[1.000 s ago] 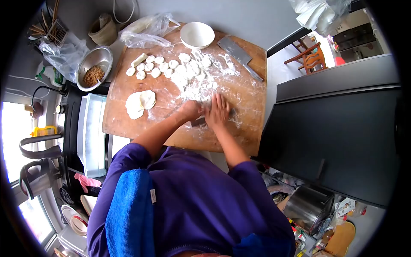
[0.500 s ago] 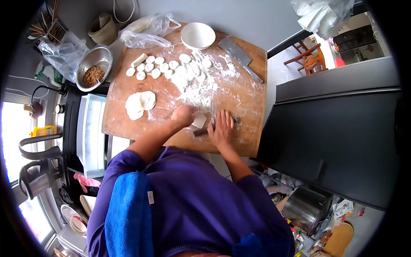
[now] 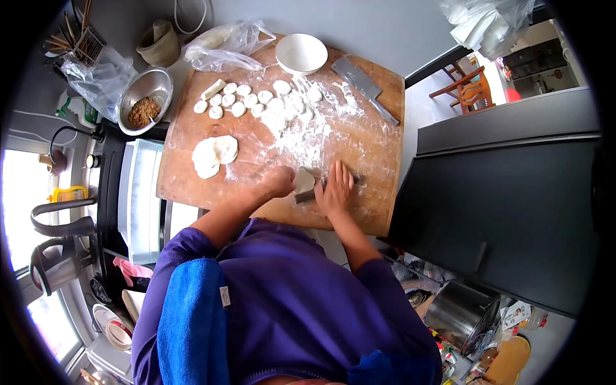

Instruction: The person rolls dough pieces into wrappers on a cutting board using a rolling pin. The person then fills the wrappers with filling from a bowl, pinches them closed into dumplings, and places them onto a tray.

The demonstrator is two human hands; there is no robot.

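Note:
My left hand (image 3: 280, 181) is closed at the left edge of a small flat dough round (image 3: 303, 181), pinching it on the floured wooden board (image 3: 372, 147). Flat on a rolling pin (image 3: 307, 196) lies my right hand (image 3: 336, 188), its fingers stretched forward; the pin's ends show on either side of it. Rolled dough wrappers (image 3: 214, 156) overlap on the left of the board. Several small dough pieces (image 3: 239, 109) and a short dough roll (image 3: 213, 89) lie farther back, beside loose white flour (image 3: 308, 136).
A white bowl (image 3: 301, 54) and a cleaver (image 3: 357, 77) rest at the board's back. Left of the board stands a metal bowl of filling (image 3: 145, 112). A plastic bag (image 3: 224, 54) lies behind, and a dark cabinet (image 3: 500, 205) stands at the right.
Since one second ago, my hands have moved apart, exposing the dough round and more of the pin. My left hand has since shifted slightly back toward the round.

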